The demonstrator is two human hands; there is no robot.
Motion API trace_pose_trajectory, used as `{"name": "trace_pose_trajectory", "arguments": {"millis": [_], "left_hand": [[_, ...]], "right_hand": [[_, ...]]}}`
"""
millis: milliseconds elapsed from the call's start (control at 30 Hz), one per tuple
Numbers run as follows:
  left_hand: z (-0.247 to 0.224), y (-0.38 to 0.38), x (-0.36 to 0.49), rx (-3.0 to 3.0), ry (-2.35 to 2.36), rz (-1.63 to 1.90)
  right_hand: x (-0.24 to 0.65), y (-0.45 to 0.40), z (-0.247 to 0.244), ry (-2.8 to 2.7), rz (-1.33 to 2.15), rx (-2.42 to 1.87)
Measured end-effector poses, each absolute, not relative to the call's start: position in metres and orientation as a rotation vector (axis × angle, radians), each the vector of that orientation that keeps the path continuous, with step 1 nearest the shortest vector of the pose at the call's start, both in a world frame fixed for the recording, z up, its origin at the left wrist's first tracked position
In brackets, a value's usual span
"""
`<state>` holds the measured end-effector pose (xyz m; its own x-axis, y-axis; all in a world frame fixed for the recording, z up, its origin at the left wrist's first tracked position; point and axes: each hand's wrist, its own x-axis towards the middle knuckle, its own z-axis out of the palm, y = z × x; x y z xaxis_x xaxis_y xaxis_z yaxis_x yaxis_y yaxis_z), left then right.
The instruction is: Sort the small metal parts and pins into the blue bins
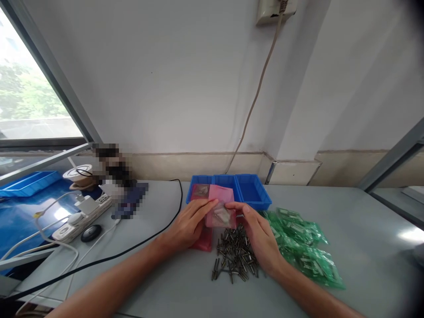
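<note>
Between both hands is a pink bag [221, 215] with pale parts showing through it. My left hand [189, 224] closes on its left side, fingers pointing right. My right hand [258, 234] holds the bag's right edge with its fingertips. Another pink bag [200, 191] lies at the left blue compartment, and a red-pink bag [203, 240] rests on the table below my left hand. A pile of metal rivet-like pieces [236, 251] lies just below the held bag.
Three blue trays [253, 192] stand near the wall. Green bags of parts [306, 243] spread at the right. At the left are a power strip [82, 221], a black mouse [91, 233], a black cable [132, 244] and a lidded cup [79, 173].
</note>
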<state>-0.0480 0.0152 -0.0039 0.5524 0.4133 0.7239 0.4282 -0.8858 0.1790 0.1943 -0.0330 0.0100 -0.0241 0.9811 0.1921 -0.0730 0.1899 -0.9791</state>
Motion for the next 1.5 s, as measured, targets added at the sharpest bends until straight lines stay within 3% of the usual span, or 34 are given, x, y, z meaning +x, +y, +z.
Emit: {"name": "trace_pose_trajectory", "arguments": {"millis": [300, 700, 967, 1100, 1500], "left_hand": [[0.002, 0.014, -0.039, -2.688, -0.884, -1.5], [0.012, 0.01, -0.049, -2.732, -0.471, -1.09], [0.004, 0.025, -0.048, -2.534, -1.169, -1.516], [-0.003, 0.042, -0.055, -2.345, -1.559, -1.518], [-0.017, 0.052, -0.058, -2.415, -1.533, -1.37]], "right_hand": [[0.191, -0.03, 0.01, -1.384, 0.994, -1.064], [0.195, -0.028, 0.013, -1.227, 1.102, -1.083], [0.192, -0.031, 0.016, -1.137, 1.188, -1.006], [0.193, -0.031, 0.014, -1.188, 1.159, -1.028], [0.195, -0.036, 0.009, -1.629, 0.949, -1.099]]}}
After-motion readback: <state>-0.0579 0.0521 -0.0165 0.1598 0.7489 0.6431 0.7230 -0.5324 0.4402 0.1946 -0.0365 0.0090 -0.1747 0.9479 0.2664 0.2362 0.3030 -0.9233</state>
